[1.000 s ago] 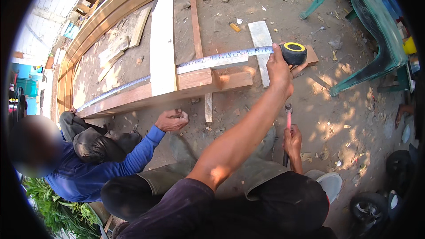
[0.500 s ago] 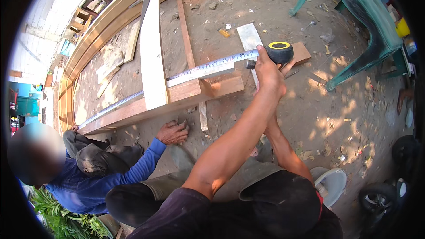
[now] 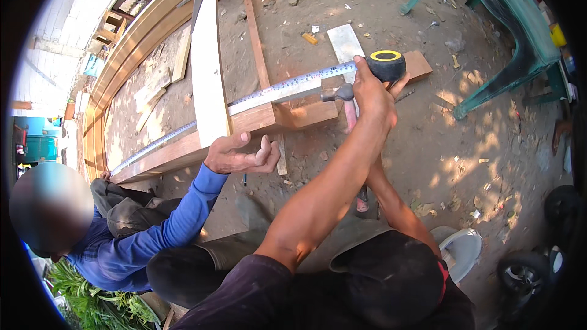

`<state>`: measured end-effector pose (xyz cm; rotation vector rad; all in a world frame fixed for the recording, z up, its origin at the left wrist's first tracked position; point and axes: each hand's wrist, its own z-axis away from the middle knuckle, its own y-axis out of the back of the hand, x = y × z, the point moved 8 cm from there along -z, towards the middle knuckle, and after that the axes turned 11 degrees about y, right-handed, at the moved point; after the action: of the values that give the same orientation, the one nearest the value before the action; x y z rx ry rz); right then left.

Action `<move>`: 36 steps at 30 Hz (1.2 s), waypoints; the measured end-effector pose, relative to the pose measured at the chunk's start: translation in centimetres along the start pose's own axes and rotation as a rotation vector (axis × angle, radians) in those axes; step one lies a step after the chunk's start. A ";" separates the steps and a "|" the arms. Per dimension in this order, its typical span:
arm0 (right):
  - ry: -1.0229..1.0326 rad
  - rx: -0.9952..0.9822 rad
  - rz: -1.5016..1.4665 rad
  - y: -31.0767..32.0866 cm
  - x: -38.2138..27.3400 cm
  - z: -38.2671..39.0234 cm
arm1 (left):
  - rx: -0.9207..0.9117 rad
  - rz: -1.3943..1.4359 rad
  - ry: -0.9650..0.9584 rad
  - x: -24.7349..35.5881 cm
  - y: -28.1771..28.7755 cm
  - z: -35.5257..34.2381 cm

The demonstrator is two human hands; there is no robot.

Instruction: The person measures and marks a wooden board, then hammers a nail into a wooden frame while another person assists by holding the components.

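Note:
My left hand (image 3: pixel 372 95) grips a black and yellow tape measure case (image 3: pixel 386 64) at the right end of a long wooden beam (image 3: pixel 269 119). Its metal blade (image 3: pixel 269 91) stretches left along the beam's top. My right hand (image 3: pixel 373 162) reaches up behind my left forearm, mostly hidden, and holds a hammer with a pink handle. The hammer's head (image 3: pixel 338 93) sits just under the tape, by the beam end. A co-worker in a blue sleeve crouches at the left, one hand (image 3: pixel 241 156) open and palm up against the beam's near side.
A pale plank (image 3: pixel 209 55) lies across the beam, with a thin batten (image 3: pixel 255 36) and a grey board (image 3: pixel 344 43) next to it. A green plastic chair (image 3: pixel 507 30) stands at the right. Timber frames (image 3: pixel 131 43) line the far left. Dirt ground has scattered scraps. A wheel (image 3: pixel 520 272) is lower right.
The hammer has come up from beside my knee to the beam end under the tape. The co-worker's hand has lifted off the ground to the beam, palm open.

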<state>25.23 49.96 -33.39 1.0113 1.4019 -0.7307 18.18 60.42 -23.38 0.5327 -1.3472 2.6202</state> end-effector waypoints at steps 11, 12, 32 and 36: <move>-0.252 0.151 -0.310 0.7 -1.7 1.1 | -0.004 0.017 0.053 0.2 -0.1 0.4; -0.300 0.178 -0.350 0.8 -1.3 1.4 | 0.004 0.017 0.051 0.1 0.0 0.4; -0.116 -1.019 0.006 -8.4 -5.5 4.9 | 0.034 -0.019 0.084 0.4 0.7 1.2; 0.101 -0.791 -0.278 -8.3 -4.3 3.2 | 0.025 -0.026 0.101 -0.3 -0.1 1.1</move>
<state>18.87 42.88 -30.62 0.2375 1.7319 -0.2600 18.80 59.59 -22.80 0.4125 -1.2704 2.6081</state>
